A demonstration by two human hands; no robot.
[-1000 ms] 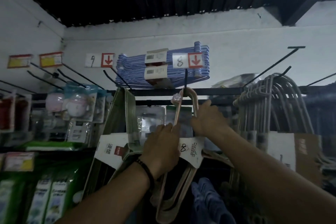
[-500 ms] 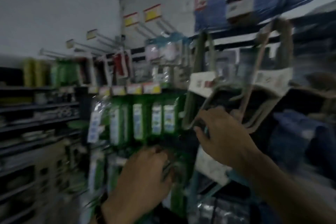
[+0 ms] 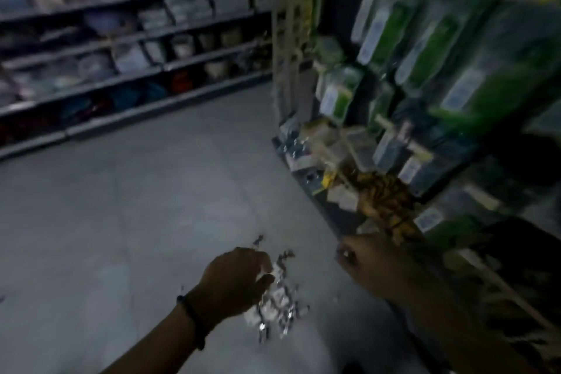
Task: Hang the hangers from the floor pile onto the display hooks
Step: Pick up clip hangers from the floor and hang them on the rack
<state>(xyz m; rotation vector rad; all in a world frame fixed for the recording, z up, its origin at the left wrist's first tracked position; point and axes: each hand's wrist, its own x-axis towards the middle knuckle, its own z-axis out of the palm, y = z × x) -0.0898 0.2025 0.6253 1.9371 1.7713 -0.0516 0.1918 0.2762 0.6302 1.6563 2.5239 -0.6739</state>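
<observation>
The view is dim and blurred. A small pile of packaged hangers (image 3: 277, 305) with shiny metal parts and white labels lies on the grey floor (image 3: 127, 215) below my hands. My left hand (image 3: 235, 281) hangs just above the pile's left side, fingers loosely curled, with nothing seen in it. My right hand (image 3: 368, 261) is to the right of the pile, near the rack's foot, fingers curled, and no object shows in it. The display hooks with hung hangers are out of view.
A display rack (image 3: 403, 76) with green packaged goods on pegs rises at the right. Yellowish items (image 3: 384, 203) hang low on it near my right hand. Long shelves (image 3: 121, 48) with stacked goods run along the back left across the aisle.
My view has swung from the high hooks down to the floor. Both hands have let go of the hung hanger pack and dropped to the pile on the floor.
</observation>
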